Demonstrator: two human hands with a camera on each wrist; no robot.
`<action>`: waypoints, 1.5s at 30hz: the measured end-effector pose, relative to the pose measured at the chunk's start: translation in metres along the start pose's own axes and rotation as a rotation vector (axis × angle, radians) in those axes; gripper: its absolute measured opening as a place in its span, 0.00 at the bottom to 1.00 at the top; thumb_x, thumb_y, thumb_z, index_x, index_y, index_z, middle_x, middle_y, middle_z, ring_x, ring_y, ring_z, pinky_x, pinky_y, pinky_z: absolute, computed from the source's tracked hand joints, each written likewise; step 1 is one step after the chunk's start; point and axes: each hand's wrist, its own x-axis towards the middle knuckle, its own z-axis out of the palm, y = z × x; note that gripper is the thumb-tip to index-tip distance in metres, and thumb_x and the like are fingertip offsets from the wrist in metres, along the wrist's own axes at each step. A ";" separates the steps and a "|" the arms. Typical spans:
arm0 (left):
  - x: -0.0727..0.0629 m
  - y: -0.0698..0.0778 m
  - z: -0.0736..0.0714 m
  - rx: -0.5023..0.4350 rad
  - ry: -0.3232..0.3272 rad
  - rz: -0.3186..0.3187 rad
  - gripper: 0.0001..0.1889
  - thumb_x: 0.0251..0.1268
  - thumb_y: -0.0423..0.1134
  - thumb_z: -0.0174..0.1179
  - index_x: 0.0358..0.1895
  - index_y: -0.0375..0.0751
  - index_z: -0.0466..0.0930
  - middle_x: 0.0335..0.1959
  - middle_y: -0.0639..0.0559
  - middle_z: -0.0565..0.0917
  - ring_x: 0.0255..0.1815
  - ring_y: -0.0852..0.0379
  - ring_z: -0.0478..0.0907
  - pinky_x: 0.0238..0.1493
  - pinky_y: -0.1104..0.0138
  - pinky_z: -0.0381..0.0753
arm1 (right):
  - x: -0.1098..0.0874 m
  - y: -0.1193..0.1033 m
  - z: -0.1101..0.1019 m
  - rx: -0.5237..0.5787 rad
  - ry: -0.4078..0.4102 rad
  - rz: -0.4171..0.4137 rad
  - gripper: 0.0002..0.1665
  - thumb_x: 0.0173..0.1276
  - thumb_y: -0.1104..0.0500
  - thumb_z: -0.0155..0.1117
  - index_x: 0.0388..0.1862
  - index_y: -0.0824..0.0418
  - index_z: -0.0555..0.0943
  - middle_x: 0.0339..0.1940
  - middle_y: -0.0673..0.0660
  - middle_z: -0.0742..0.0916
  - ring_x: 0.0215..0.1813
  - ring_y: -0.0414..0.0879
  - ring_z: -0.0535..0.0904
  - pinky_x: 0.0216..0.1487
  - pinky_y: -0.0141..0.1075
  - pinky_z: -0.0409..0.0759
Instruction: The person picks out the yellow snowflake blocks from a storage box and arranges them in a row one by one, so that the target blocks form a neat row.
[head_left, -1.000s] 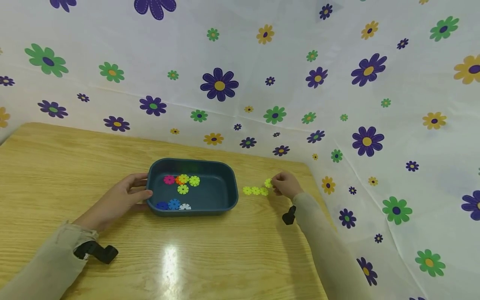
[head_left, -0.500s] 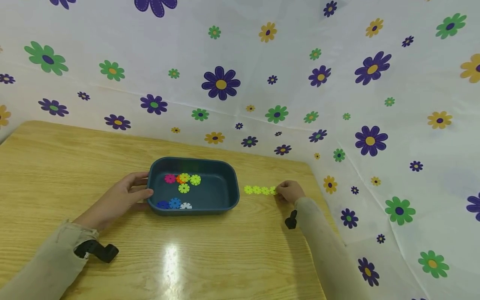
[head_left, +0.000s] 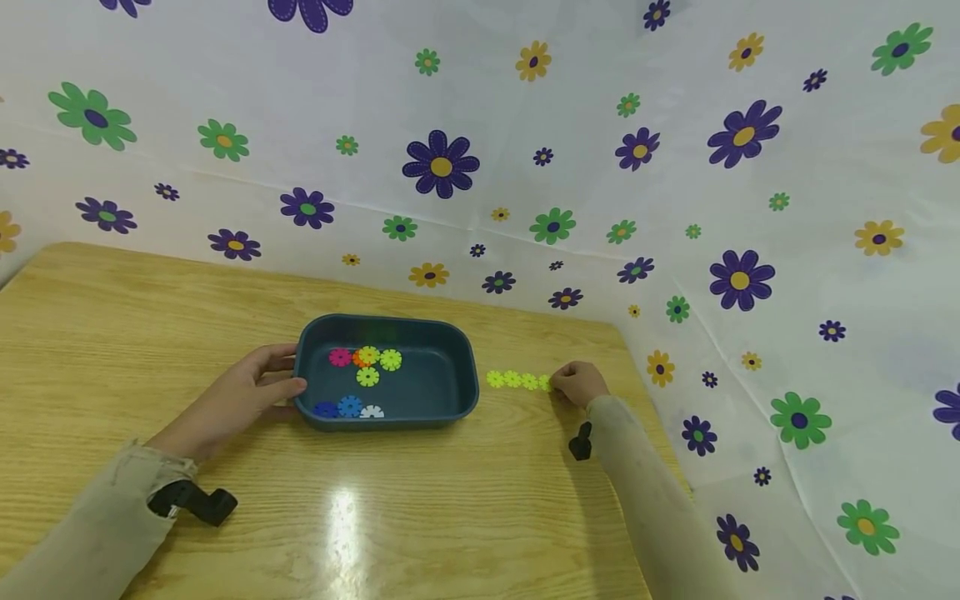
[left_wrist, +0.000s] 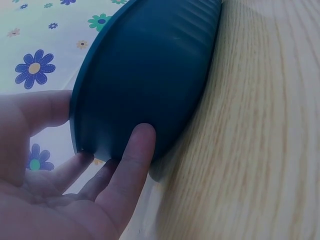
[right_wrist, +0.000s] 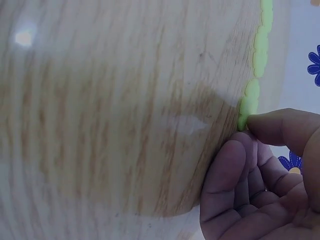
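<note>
My left hand (head_left: 240, 396) holds the left end of a dark teal plastic bin (head_left: 427, 375), with the thumb at its rim and the other fingers against the outside. In the left wrist view, fingertips (left_wrist: 142, 137) press the bin's wall (left_wrist: 140, 85). To the right of the bin, my right hand (head_left: 581, 383) pinches a yellow-green snowflake disc (head_left: 544, 382) at the right end of a short row. Several matching discs (head_left: 512, 379) make up that row, flat on the table. The right wrist view shows the thumb (right_wrist: 265, 127) at the edge of the end disc (right_wrist: 244, 120).
Inside the bin lie a pink disc (head_left: 340, 357), an orange one (head_left: 358, 360), several yellowish discs (head_left: 367, 377), blue ones (head_left: 349, 406) and a white one (head_left: 372, 412). The wooden table (head_left: 420, 517) meets a flower-patterned cloth (head_left: 337, 100) at the back and right.
My right hand has lowered a yellow-green disc to the right end of the row, then stayed there with only a slight shift. The left hand and bin have hardly moved.
</note>
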 end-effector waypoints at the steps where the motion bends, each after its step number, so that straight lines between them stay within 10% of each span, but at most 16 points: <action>1: 0.000 0.000 0.000 0.000 0.001 0.000 0.40 0.79 0.43 0.60 0.82 0.33 0.47 0.76 0.26 0.60 0.70 0.32 0.71 0.55 0.56 0.88 | 0.000 0.000 0.000 0.003 -0.001 0.004 0.11 0.74 0.59 0.62 0.44 0.67 0.83 0.37 0.59 0.87 0.35 0.46 0.83 0.38 0.36 0.87; 11: -0.001 0.001 0.001 -0.004 0.001 0.003 0.40 0.79 0.42 0.59 0.82 0.32 0.46 0.76 0.26 0.60 0.69 0.33 0.72 0.54 0.56 0.88 | -0.003 -0.021 -0.008 0.029 0.005 -0.049 0.16 0.76 0.55 0.60 0.50 0.66 0.81 0.38 0.59 0.85 0.35 0.47 0.80 0.40 0.39 0.84; 22: -0.003 -0.001 -0.002 -0.014 0.006 0.003 0.41 0.78 0.44 0.61 0.82 0.33 0.47 0.76 0.26 0.59 0.70 0.32 0.70 0.55 0.56 0.88 | -0.039 -0.103 0.014 0.095 -0.003 -0.265 0.13 0.75 0.54 0.62 0.47 0.61 0.83 0.49 0.68 0.86 0.48 0.66 0.84 0.48 0.52 0.87; 34: -0.002 0.000 -0.001 -0.009 0.002 0.014 0.40 0.79 0.42 0.59 0.82 0.31 0.47 0.76 0.25 0.59 0.69 0.31 0.71 0.55 0.56 0.87 | -0.059 -0.181 0.074 0.150 -0.300 -0.315 0.14 0.76 0.52 0.66 0.51 0.61 0.85 0.48 0.63 0.87 0.39 0.47 0.83 0.42 0.38 0.87; 45: -0.001 -0.001 0.001 -0.014 0.000 0.014 0.41 0.78 0.44 0.61 0.82 0.33 0.47 0.77 0.26 0.59 0.70 0.30 0.70 0.55 0.57 0.87 | -0.059 -0.206 0.122 0.061 -0.397 -0.302 0.10 0.73 0.55 0.70 0.46 0.60 0.86 0.41 0.53 0.88 0.40 0.47 0.85 0.40 0.34 0.86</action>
